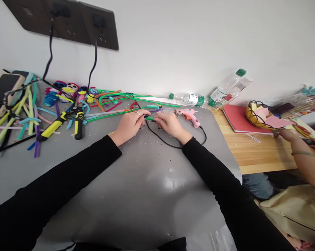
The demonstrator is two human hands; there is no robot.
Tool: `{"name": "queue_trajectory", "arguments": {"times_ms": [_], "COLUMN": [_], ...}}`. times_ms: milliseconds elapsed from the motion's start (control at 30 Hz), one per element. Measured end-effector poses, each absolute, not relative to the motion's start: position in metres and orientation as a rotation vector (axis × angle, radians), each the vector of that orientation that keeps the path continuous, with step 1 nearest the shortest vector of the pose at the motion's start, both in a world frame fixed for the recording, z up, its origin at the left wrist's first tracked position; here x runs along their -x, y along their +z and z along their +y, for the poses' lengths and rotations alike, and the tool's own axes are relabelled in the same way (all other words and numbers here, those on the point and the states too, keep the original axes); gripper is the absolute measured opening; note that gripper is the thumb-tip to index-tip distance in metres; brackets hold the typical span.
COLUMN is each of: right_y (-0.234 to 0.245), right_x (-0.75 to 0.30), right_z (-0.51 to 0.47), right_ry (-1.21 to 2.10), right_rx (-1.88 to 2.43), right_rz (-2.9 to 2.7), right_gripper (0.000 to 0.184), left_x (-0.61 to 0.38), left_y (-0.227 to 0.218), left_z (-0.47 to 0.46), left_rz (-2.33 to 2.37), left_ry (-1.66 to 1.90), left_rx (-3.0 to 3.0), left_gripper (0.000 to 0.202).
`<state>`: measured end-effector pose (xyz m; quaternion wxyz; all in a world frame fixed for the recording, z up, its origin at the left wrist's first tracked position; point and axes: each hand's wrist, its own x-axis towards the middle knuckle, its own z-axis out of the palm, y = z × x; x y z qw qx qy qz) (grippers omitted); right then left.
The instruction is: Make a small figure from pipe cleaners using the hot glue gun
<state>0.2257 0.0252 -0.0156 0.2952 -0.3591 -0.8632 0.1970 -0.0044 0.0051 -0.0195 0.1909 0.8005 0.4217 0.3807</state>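
Note:
My left hand and my right hand meet over the far middle of the grey table. Fingers of both are pinched together around a short green pipe cleaner, mostly hidden by the fingertips. Just right of my right hand lies a pink glue gun, its black cord looping under and around that hand. Long green pipe cleaners stretch away to the left of my left hand. Black-and-yellow pliers rest further left with their handles spread.
Bunched coloured pipe cleaners and small fuzzy figures crowd the left. Plastic bottles line the wall under a dark socket panel. A co-worker's arm reaches over the wooden table, near a red folder and yellow basket.

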Motion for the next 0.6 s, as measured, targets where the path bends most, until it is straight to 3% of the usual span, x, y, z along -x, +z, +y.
{"name": "queue_trajectory", "arguments": {"times_ms": [600], "right_y": [-0.0175], "right_x": [-0.2265], "right_z": [0.0236], "right_ry": [0.530], "right_rx": [0.976], "right_rz": [-2.269], "right_gripper": [0.042], "left_x": [0.0036], "left_y": [-0.0163], "left_z": [0.0043], "left_rz": [1.208], "left_ry": [1.054], "left_rx": [-2.239], "left_gripper": [0.033]}}
